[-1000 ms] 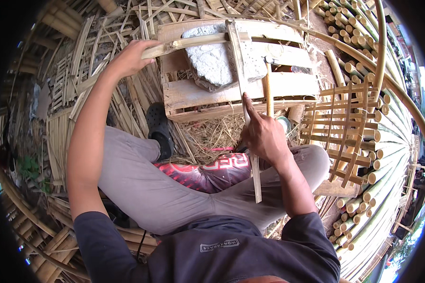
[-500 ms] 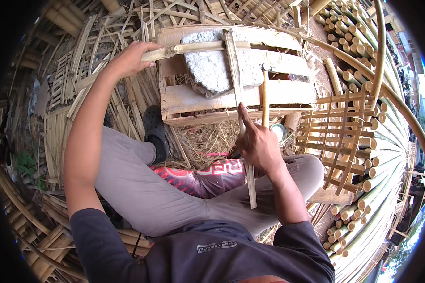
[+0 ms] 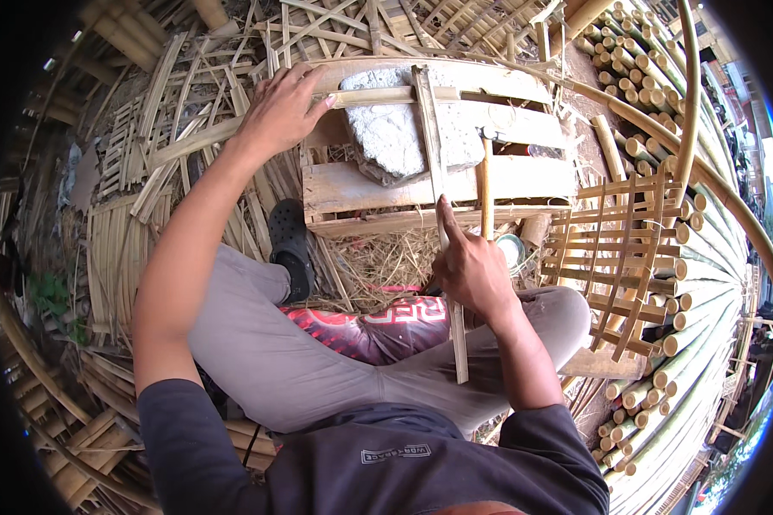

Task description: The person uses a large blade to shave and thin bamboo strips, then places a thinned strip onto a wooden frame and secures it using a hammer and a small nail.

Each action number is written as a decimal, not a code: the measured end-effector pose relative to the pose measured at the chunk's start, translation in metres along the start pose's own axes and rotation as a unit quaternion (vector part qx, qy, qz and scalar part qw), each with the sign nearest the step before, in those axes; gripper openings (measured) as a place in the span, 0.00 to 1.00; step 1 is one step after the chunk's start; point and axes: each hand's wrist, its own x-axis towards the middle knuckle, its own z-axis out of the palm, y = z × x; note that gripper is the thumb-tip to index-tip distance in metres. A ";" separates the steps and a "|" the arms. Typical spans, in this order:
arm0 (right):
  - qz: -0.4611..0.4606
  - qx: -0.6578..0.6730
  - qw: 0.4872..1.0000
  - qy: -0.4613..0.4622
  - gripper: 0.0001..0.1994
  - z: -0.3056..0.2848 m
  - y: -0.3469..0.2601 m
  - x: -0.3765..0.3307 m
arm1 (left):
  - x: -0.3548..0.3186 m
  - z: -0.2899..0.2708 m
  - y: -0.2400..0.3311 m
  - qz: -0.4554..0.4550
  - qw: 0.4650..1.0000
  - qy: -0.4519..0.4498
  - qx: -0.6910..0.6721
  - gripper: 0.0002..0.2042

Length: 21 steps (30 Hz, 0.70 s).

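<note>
bamboo strip (image 3: 438, 163) lengthwise away from body, right hand (image 3: 472, 275) gripping it

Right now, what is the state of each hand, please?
Left hand: fingers curled, pressing on a pale horizontal bamboo strip.
Right hand: closed around a long thin bamboo slat, index finger extended.

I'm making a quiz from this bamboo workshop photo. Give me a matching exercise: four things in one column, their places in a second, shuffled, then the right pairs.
Things:
1. left hand
2. right hand
3. grey stone
4. black shoe

Places:
A. on the wooden crate
B. gripping the upright bamboo slat
C. left of the crate, beside the straw
D. on the crosswise bamboo strip

Pairs: 1-D, 2-B, 3-A, 4-C
</note>
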 end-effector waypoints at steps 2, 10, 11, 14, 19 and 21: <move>-0.002 0.000 1.000 0.003 0.43 0.001 0.000 0.000 | 0.001 0.012 0.009 -0.013 0.999 -0.003 0.049 0.27; -0.020 0.020 0.999 0.028 0.43 0.005 -0.001 -0.001 | 0.021 0.017 0.005 -0.082 0.993 -0.072 -0.038 0.25; -0.017 0.015 0.999 0.028 0.43 0.005 -0.001 -0.002 | 0.020 0.017 0.006 -0.078 0.994 -0.070 -0.043 0.26; -0.003 0.004 1.000 0.027 0.43 0.003 -0.004 -0.002 | 0.019 0.019 0.007 -0.067 0.994 -0.061 -0.058 0.28; 0.013 0.001 1.000 0.025 0.43 0.002 -0.004 -0.003 | 0.017 0.016 0.007 -0.080 0.989 -0.082 -0.090 0.30; 0.014 -0.010 1.000 0.018 0.43 0.001 -0.003 -0.003 | 0.014 0.009 0.011 -0.083 0.990 -0.070 -0.092 0.29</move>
